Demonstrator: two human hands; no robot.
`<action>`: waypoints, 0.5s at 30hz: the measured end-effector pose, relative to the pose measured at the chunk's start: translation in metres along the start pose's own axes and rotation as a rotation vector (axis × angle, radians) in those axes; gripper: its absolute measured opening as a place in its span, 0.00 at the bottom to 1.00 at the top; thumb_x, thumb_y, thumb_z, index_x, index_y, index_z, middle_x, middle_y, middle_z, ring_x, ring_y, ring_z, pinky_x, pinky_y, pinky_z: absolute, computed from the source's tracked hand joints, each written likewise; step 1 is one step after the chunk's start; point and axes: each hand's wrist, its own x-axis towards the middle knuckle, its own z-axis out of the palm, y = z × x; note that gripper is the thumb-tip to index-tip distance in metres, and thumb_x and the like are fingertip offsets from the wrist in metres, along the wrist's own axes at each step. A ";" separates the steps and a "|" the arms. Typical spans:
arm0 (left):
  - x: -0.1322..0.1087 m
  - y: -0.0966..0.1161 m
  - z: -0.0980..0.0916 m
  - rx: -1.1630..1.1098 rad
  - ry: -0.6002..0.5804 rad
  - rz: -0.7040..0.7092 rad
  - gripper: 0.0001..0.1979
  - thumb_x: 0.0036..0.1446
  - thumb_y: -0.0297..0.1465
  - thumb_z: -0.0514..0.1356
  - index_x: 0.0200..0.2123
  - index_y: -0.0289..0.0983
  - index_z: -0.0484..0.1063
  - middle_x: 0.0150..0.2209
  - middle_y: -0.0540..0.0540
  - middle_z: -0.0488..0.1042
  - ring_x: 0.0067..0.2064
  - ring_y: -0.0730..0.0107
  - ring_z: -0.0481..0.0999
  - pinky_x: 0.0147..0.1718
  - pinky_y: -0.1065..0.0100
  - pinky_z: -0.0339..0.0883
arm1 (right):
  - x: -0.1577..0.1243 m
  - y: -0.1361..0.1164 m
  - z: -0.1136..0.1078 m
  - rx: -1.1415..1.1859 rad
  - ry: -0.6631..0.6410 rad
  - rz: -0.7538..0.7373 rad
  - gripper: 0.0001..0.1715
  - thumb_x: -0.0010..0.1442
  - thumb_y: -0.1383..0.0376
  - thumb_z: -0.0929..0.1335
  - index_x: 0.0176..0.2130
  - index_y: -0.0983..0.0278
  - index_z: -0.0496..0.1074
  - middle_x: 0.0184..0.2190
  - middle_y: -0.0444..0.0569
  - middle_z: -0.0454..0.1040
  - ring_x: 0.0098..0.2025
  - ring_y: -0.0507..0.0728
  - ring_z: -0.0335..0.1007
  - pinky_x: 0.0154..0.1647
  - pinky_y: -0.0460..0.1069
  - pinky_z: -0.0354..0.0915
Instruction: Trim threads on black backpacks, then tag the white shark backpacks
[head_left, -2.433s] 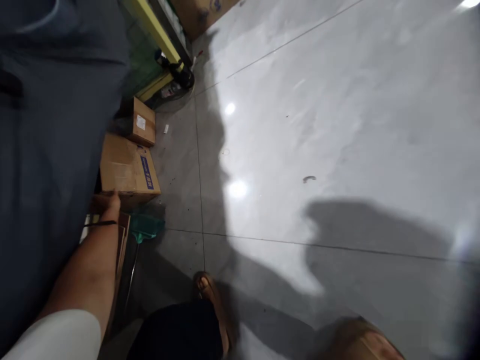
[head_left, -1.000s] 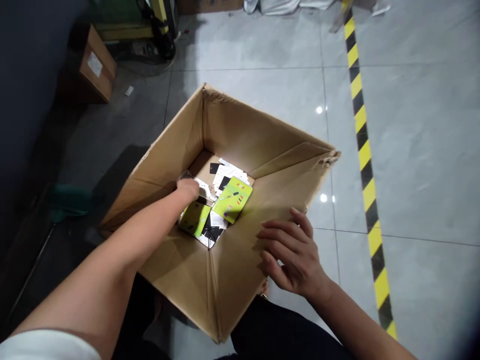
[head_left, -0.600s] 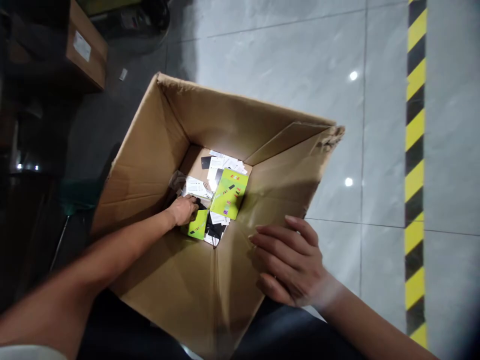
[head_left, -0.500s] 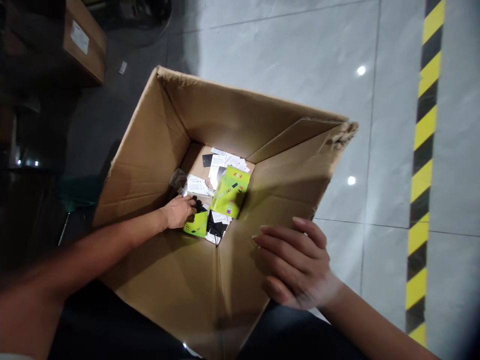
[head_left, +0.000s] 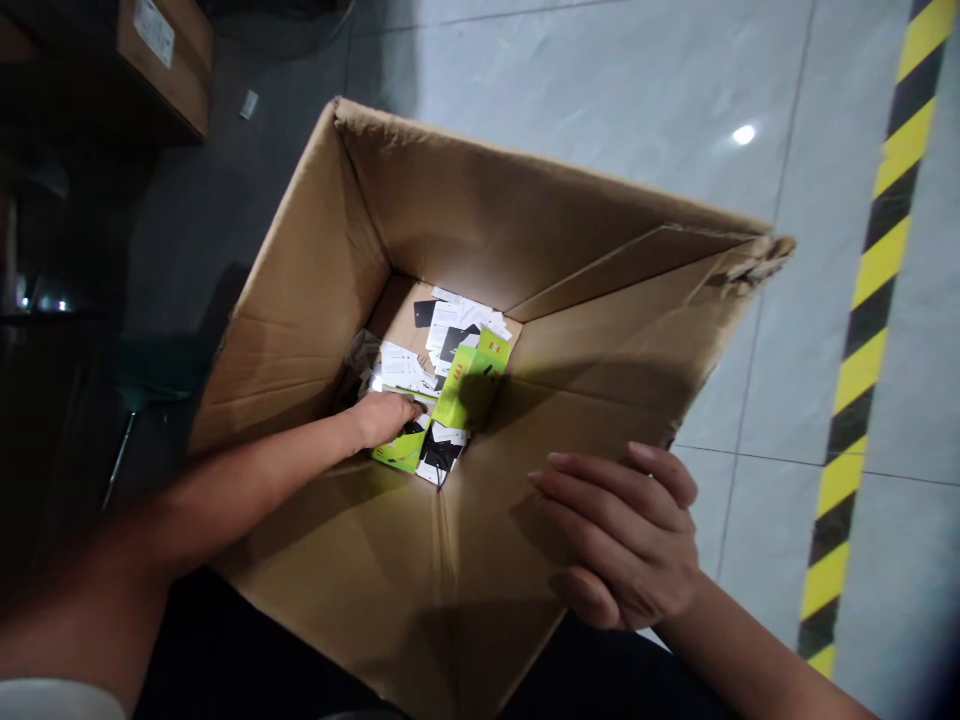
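My left hand point(head_left: 386, 418) reaches deep into a large cardboard box point(head_left: 465, 190). Its fingers are curled down at a small lime-green carton point(head_left: 397, 452) on the bottom; dark items show beneath them, and what they grip is not clear. A second lime-green carton point(head_left: 457, 385) lies just to the right, partly in shadow. White printed cards point(head_left: 405, 367) and black cards point(head_left: 424, 314) are scattered around. My right hand point(head_left: 630, 540) hovers across the box's right rim, fingers loosely bent and apart, with nothing seen in it.
Clear crumpled plastic point(head_left: 362, 350) lies in the box's left corner. On the dark floor at upper left stands another cardboard box point(head_left: 172, 80), near a small white scrap point(head_left: 249, 104). Yellow-black tape point(head_left: 862, 340) crosses the tiled floor at right.
The view has shifted and come closer to the box. My left fingers have curled in over the small carton. The other green carton now shows different faces and more shadow.
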 end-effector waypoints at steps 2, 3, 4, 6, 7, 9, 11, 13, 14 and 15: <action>-0.001 0.006 -0.002 0.025 -0.022 -0.003 0.15 0.60 0.23 0.57 0.48 0.36 0.77 0.46 0.39 0.79 0.46 0.57 0.80 0.40 0.66 0.71 | 0.006 -0.003 -0.003 0.027 0.095 -0.063 0.20 0.66 0.60 0.59 0.35 0.59 0.77 0.36 0.48 0.81 0.45 0.62 0.76 0.54 0.61 0.61; -0.001 0.010 -0.002 0.037 -0.033 -0.006 0.15 0.60 0.22 0.56 0.47 0.35 0.77 0.44 0.38 0.80 0.45 0.57 0.80 0.40 0.65 0.71 | 0.011 -0.005 -0.006 0.030 0.116 -0.090 0.19 0.66 0.61 0.59 0.34 0.60 0.76 0.34 0.49 0.81 0.43 0.61 0.76 0.53 0.60 0.61; -0.001 0.013 -0.001 0.049 -0.044 -0.007 0.15 0.60 0.21 0.55 0.46 0.34 0.78 0.42 0.37 0.80 0.43 0.57 0.81 0.40 0.65 0.71 | 0.016 -0.008 -0.012 0.023 0.092 -0.095 0.19 0.67 0.62 0.59 0.32 0.61 0.75 0.32 0.49 0.80 0.41 0.61 0.76 0.51 0.59 0.62; -0.001 0.019 0.001 0.067 -0.060 0.004 0.14 0.60 0.21 0.55 0.42 0.33 0.80 0.39 0.35 0.80 0.42 0.55 0.81 0.39 0.63 0.72 | 0.033 -0.010 -0.028 0.007 -0.047 -0.044 0.19 0.67 0.63 0.61 0.28 0.62 0.73 0.28 0.48 0.78 0.35 0.58 0.75 0.44 0.56 0.63; -0.001 0.022 0.002 0.073 -0.061 0.016 0.14 0.60 0.21 0.55 0.41 0.33 0.80 0.39 0.35 0.80 0.42 0.54 0.81 0.39 0.62 0.72 | 0.045 -0.009 -0.037 0.007 -0.149 0.001 0.18 0.67 0.63 0.62 0.27 0.62 0.72 0.27 0.47 0.77 0.32 0.56 0.73 0.40 0.54 0.63; -0.001 0.028 0.004 0.084 -0.043 0.037 0.13 0.59 0.21 0.56 0.40 0.32 0.81 0.43 0.34 0.80 0.45 0.51 0.80 0.41 0.60 0.73 | 0.082 -0.001 -0.046 -0.002 -0.353 0.103 0.14 0.66 0.63 0.65 0.30 0.62 0.73 0.26 0.45 0.76 0.27 0.53 0.70 0.31 0.50 0.61; -0.002 0.033 0.004 0.096 -0.013 0.045 0.13 0.59 0.20 0.56 0.41 0.32 0.81 0.47 0.33 0.78 0.48 0.50 0.79 0.44 0.58 0.73 | 0.131 0.013 -0.038 -0.077 -0.577 0.190 0.05 0.62 0.62 0.69 0.36 0.61 0.75 0.27 0.46 0.76 0.26 0.53 0.69 0.26 0.48 0.58; -0.004 0.037 0.003 0.108 0.002 0.045 0.12 0.59 0.20 0.58 0.40 0.32 0.81 0.47 0.32 0.79 0.50 0.50 0.79 0.48 0.57 0.72 | 0.185 0.029 -0.011 -0.197 -0.836 0.296 0.08 0.57 0.65 0.74 0.39 0.63 0.77 0.32 0.49 0.79 0.31 0.56 0.73 0.29 0.48 0.61; -0.005 0.039 0.002 0.114 0.003 0.045 0.11 0.58 0.19 0.58 0.39 0.31 0.81 0.45 0.32 0.79 0.50 0.51 0.78 0.49 0.57 0.72 | 0.207 0.036 0.007 -0.242 -0.908 0.398 0.10 0.52 0.67 0.76 0.37 0.65 0.78 0.32 0.50 0.79 0.32 0.56 0.74 0.32 0.48 0.64; -0.007 0.040 0.001 0.116 0.001 0.045 0.09 0.59 0.19 0.59 0.38 0.31 0.80 0.43 0.33 0.80 0.49 0.53 0.79 0.50 0.56 0.72 | 0.225 0.041 0.027 -0.277 -0.928 0.533 0.09 0.48 0.69 0.78 0.32 0.68 0.79 0.30 0.50 0.79 0.33 0.56 0.75 0.36 0.49 0.66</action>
